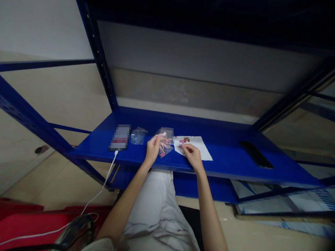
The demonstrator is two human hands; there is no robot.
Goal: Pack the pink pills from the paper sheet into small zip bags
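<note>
My left hand [154,148] is at the left side of a clear plastic zip bag [169,134], its thumb and fingertips pinched together over it. Whatever sits in that pinch is too small to make out. Pink beads [162,153] show at the bag's lower part. Over a white sheet of paper [205,151] my right hand [192,154] has its thumb and forefinger closed, and I cannot tell what is between them. Just beyond those fingertips, small pink beads [183,141] and brownish-gold pieces [187,139] lie on the paper.
The blue metal shelf [225,139] carries everything. Left of the bag lie another clear bag [138,136] and a phone [120,137] with a white cable [106,179] hanging over the edge. A dark phone [256,154] lies at right. Blue uprights [101,52] frame the sides.
</note>
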